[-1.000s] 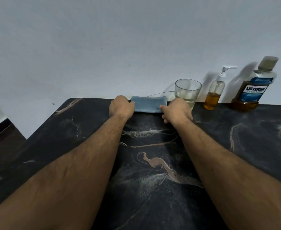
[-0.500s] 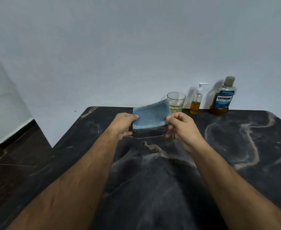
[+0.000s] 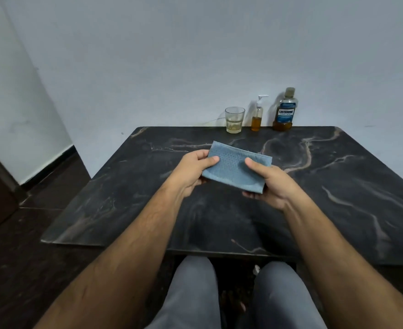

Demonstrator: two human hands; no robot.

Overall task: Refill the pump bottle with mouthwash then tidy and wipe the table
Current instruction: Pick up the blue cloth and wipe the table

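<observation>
The left hand [image 3: 191, 170] pinches the left edge of the folded blue cloth [image 3: 235, 170], thumb lying on top and the other fingers curled beneath. The right hand [image 3: 270, 184] pinches the right edge in the same grip, thumb pressed onto the fabric. The cloth hangs between them above the middle of the dark marbled desk [image 3: 338, 186]. Along the far edge, against the wall, stand a glass [image 3: 234, 119] with some pale liquid, the pump bottle [image 3: 257, 116] partly full of amber liquid, and the mouthwash bottle [image 3: 285, 110], well apart from both hands.
</observation>
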